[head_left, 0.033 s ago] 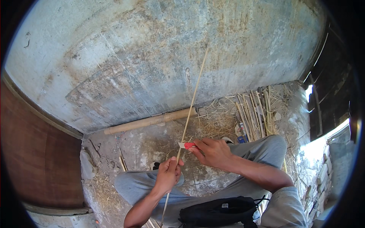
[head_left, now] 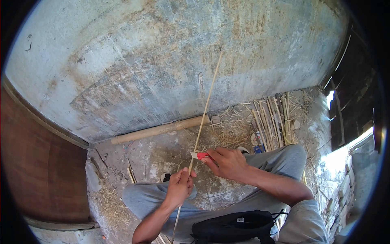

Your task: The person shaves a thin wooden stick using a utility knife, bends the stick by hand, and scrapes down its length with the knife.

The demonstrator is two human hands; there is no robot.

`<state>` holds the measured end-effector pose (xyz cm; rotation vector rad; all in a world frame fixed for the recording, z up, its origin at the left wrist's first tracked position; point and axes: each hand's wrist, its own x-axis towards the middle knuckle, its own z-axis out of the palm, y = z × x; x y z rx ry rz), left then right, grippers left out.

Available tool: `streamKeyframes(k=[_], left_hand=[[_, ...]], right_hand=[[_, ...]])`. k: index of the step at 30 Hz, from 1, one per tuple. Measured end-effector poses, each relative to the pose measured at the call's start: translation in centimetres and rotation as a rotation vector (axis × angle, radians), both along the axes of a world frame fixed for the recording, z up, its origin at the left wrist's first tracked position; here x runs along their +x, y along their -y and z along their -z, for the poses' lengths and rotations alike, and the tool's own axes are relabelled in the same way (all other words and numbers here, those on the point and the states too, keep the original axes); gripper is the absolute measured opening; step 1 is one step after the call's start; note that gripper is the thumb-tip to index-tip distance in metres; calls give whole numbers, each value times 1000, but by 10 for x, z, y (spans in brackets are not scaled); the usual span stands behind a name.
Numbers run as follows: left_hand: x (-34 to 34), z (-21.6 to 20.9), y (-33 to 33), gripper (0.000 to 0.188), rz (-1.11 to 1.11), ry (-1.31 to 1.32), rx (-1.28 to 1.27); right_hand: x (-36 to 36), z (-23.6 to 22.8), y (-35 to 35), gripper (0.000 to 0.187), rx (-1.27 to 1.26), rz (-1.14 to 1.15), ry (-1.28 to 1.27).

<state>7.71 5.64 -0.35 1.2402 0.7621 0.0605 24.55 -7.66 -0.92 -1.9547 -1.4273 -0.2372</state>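
My left hand (head_left: 180,187) is closed around a long, thin bamboo strip (head_left: 209,95), its thumb lying along it. The strip slants up and away to the right, its far end in front of the wall, while its lower end runs down past my left wrist. In my right hand (head_left: 229,162) is a red utility knife (head_left: 202,155), gripped between thumb and fingers. Its short pale blade meets the strip just above my left thumb. Both hands are over the floor between my bent knees. The knife's rear part is hidden by my fingers.
A stained wall (head_left: 154,69) rises ahead, with a bamboo pole (head_left: 162,130) lying along its foot. Bamboo strips (head_left: 270,122) are heaped at right, beside curly shavings (head_left: 229,136). A brown panel (head_left: 44,158) stands at left. On my lap rests a black bag (head_left: 231,227).
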Motion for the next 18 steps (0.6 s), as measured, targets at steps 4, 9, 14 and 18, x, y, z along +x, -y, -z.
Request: streamKeyframes(k=[4, 9, 14, 18], left_hand=[[0, 0, 0, 37, -7, -1, 6], [1, -1, 1, 38, -3, 4, 17], [1, 0, 2, 38, -9, 15, 43], [2, -1, 3, 38, -2, -4, 81]], right_hand=[[1, 2, 0, 26, -7, -10, -6], [1, 4, -1, 26, 7, 1, -3], [1, 3, -1, 25, 4, 9, 6], [1, 2, -2, 24, 16, 19, 39]])
